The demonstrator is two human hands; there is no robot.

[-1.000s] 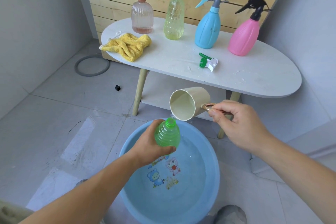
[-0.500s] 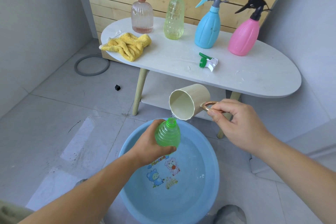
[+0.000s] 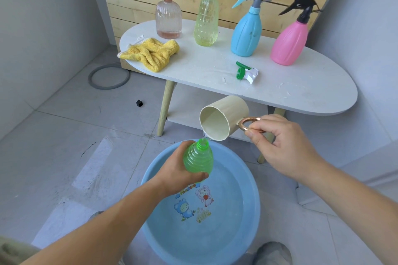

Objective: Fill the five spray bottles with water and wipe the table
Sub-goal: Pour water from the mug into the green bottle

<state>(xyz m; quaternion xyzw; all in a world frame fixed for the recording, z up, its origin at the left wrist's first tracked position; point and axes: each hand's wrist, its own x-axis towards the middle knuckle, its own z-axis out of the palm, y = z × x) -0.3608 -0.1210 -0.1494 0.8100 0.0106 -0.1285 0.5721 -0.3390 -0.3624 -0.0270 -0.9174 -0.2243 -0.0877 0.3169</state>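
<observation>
Left grip [image 3: 179,170] wrapped round the green bottle [image 3: 199,158] over the basin [image 3: 253,180], right grip [image 3: 280,144] pinching the tipped cup's [image 3: 224,119] handle.

Home corner: tiled floor [image 3: 64,135], basin [image 3: 243,178], table [image 3: 301,84]

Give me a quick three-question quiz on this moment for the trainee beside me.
1. True or false: the green bottle in the left hand is capped.
2. The right hand holds the cup by: A) the rim, B) the handle, C) the base.
3. How many bottles stand on the table?
Key: 1. False; its neck is open, and a green spray head lies on the table. 2. B. 3. Four: clear bottle, yellow bottle, blue bottle, pink bottle.
</observation>
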